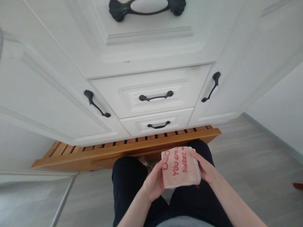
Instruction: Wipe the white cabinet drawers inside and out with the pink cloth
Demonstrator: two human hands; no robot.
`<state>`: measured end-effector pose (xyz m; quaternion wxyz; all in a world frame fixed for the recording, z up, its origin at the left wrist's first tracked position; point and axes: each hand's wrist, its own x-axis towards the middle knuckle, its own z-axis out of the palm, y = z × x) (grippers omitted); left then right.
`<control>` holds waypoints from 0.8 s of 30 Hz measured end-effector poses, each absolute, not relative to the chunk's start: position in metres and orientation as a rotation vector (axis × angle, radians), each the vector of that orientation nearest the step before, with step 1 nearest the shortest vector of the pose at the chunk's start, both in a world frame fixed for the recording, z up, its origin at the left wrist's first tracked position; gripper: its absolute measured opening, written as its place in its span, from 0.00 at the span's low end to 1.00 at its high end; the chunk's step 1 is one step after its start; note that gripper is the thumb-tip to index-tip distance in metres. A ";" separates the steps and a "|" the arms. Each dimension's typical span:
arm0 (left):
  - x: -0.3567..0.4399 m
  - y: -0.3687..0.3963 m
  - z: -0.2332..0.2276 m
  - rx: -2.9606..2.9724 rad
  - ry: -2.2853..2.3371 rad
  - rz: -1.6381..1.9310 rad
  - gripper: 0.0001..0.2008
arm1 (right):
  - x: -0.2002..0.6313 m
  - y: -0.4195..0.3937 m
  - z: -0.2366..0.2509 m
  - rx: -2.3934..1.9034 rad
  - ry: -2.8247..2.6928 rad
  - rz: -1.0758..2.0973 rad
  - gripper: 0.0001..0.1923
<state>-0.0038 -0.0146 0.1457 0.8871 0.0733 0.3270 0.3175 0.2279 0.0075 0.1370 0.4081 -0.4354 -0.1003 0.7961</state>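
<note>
A slatted wooden rack ran along the foot of a white cabinet, standing between it and the person's dark-trousered knees, with grey flooring to either side. Five dark handles showed clearly, two of them on small low drawers stacked one above the other. One folded pink cloth with red lettering was above the lap, its opposite edges pinched between thumb and partly curled fingers by the left hand and right hand.
</note>
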 end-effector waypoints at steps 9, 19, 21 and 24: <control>-0.010 -0.013 0.150 0.288 0.957 0.743 0.20 | 0.228 -0.018 0.112 -0.889 -0.494 2.107 0.32; -0.021 -0.008 0.163 0.296 0.873 0.840 0.19 | 0.229 0.003 0.141 -0.858 -0.733 1.977 0.05; -0.019 -0.009 0.158 0.281 0.917 0.867 0.20 | 0.230 0.004 0.134 -0.921 -0.768 1.932 0.04; -0.020 -0.010 0.158 0.309 0.970 0.914 0.19 | 0.239 0.006 0.123 -1.134 -1.013 1.755 0.07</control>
